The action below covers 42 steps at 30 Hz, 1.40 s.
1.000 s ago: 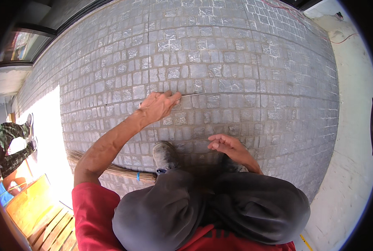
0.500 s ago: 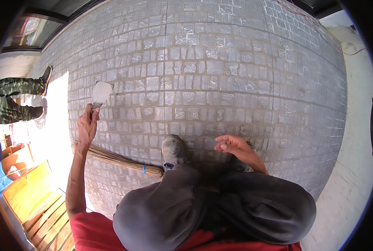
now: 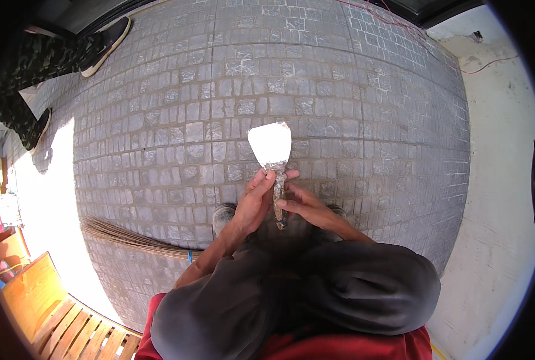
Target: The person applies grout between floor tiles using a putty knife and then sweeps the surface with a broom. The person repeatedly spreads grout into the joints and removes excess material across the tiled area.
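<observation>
A scraper (image 3: 270, 144) with a wide pale blade, bright in the light, is held above the paving in front of my knees. Its dark, stained handle points toward me. My left hand (image 3: 255, 202) grips it near the neck, thumb on the front and fingertips showing past the far side. My right hand (image 3: 306, 207) is closed on the handle lower down, the thumb lying against it and the fingers curled behind. Below and to the left of my hands, a broom of thin bristles (image 3: 132, 238) with a blue tie lies on the ground, its end partly behind my left forearm.
Grey stone-patterned paving (image 3: 177, 120) spreads ahead. Another person's camouflage trousers (image 3: 45, 63) and dark shoes stand at the upper left. A slatted wooden bench (image 3: 81, 330) is at the lower left. A pale wall (image 3: 495, 180) bounds the right, with a red cable (image 3: 435, 45) at the upper right.
My left hand has brought the scraper from the left to the middle. My right hand has moved left and taken its handle. The other person has stepped forward.
</observation>
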{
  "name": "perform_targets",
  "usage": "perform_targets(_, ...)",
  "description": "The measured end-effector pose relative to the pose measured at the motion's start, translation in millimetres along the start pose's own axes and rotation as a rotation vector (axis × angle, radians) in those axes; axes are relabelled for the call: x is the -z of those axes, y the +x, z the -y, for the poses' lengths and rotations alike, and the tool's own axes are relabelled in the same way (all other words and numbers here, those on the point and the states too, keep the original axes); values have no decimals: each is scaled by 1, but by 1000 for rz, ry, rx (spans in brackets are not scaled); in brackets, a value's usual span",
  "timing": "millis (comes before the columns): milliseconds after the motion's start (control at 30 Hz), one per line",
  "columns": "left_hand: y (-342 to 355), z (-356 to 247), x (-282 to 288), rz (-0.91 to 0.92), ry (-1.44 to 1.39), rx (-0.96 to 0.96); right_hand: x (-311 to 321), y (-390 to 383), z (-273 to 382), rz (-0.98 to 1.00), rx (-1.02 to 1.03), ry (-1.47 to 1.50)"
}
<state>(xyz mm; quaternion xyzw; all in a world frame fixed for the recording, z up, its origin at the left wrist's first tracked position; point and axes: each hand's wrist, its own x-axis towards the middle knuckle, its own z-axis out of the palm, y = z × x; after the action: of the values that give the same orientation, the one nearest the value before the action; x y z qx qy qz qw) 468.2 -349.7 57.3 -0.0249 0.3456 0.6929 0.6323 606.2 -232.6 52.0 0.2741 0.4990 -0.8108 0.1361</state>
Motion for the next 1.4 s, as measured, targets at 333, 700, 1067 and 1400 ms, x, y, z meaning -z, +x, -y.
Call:
perform_targets(333,-176,-26,197,-1561,1296,-546,9,-11,23,-566,161,-726)
perform_targets(700,-236,7,255,-1667,723,-226,36,-12,13,-856,478,-978)
perform_targets(1067,-243,-24,117,-1183,666,-665,45,-20,26,-907,435,-921)
perform_targets(1400,-96,-34,35,-489,1514,-345,37,-36,59,-915,518,-724)
